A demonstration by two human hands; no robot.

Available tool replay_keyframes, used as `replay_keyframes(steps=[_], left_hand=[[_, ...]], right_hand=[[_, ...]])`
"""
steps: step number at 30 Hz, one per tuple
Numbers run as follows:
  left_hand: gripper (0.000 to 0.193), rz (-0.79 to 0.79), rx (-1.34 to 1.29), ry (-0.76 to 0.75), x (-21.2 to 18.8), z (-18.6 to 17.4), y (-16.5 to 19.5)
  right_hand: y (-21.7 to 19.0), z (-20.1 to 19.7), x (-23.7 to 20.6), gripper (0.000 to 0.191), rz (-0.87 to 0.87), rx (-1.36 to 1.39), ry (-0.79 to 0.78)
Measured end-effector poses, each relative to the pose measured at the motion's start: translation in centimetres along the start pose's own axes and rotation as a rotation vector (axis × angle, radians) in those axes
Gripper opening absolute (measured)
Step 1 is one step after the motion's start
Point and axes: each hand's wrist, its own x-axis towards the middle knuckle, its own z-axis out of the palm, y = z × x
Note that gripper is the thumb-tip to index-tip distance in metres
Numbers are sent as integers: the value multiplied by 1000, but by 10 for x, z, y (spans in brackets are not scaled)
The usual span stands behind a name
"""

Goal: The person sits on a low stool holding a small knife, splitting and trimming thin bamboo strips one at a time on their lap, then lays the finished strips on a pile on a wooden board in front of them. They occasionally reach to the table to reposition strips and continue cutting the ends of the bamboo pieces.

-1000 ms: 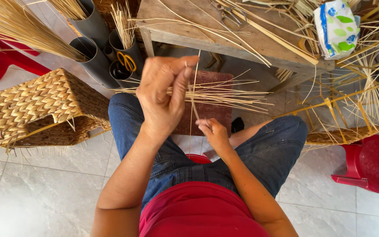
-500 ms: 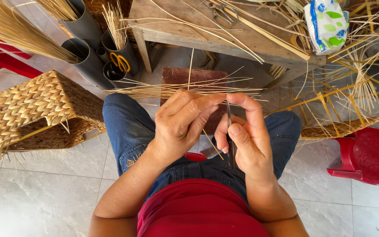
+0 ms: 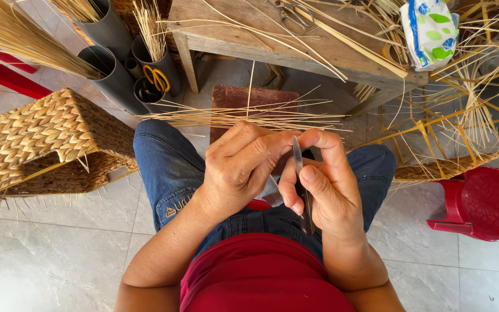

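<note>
- Head view, looking down at a seated person's lap: both hands meet above the knees, which are in blue jeans (image 3: 168, 167).
- The right hand (image 3: 324, 185) is closed around a slim knife (image 3: 300, 179), thumb pressed along its side, the blade pointing up and away from the body.
- The left hand (image 3: 244, 164) is curled, its fingertips pressed together right against the blade; whatever thin strand it may be pinching is too fine to make out.
- A loose bundle of straw strips (image 3: 249, 115) lies across the knees just beyond the hands, fanning to both sides.
- A dark red block (image 3: 252, 95) sits on the floor under those strips.
- Ahead stands a wooden counter (image 3: 232, 34) strewn with more strips, with scissors (image 3: 291, 13) on it.
- A woven basket (image 3: 47, 144) rests on the tiled floor to the left, near grey tubes (image 3: 111, 63) holding straw.
- A red plastic stool (image 3: 483, 202) stands to the right.
</note>
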Motion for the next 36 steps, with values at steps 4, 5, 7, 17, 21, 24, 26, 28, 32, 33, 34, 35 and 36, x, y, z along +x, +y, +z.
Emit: replay_keyframes(steps=[4, 5, 7, 17, 21, 24, 26, 28, 32, 33, 34, 35, 36], left_hand=[[27, 12, 0, -5, -1, -1, 0], [28, 14, 1, -7, -2, -1, 0], [27, 18, 6, 1, -2, -1, 0], [29, 52, -8, 9, -1, 0, 0], [30, 68, 19, 45, -2, 2, 1], [32, 95, 62, 69, -3, 3, 2], [33, 122, 92, 76, -3, 3, 2], [34, 145, 103, 77, -2, 3, 1], [40, 173, 104, 76, -1, 4, -1], [40, 186, 111, 81, -1, 4, -1], [40, 198, 119, 86, -1, 4, -1], [40, 210, 126, 91, -1, 4, -1], [39, 208, 122, 98, -1, 6, 0]], right_hand=[[2, 0, 0, 35, -11, -5, -5], [2, 0, -1, 35, -9, -2, -3], [2, 0, -1, 34, -8, 3, -3], [3, 1, -3, 34, -5, 9, 7], [3, 1, -4, 35, -1, 13, 8], [5, 2, -5, 35, -7, 34, 19], [6, 2, -5, 35, -9, 37, 19], [6, 1, -5, 34, -11, 37, 19], [6, 1, -6, 34, -18, 32, 20], [6, 1, -6, 34, -21, 31, 23], [7, 2, -6, 33, -18, 37, 33], [8, 3, -6, 32, -16, 44, 43], [8, 3, -6, 31, -15, 50, 53]])
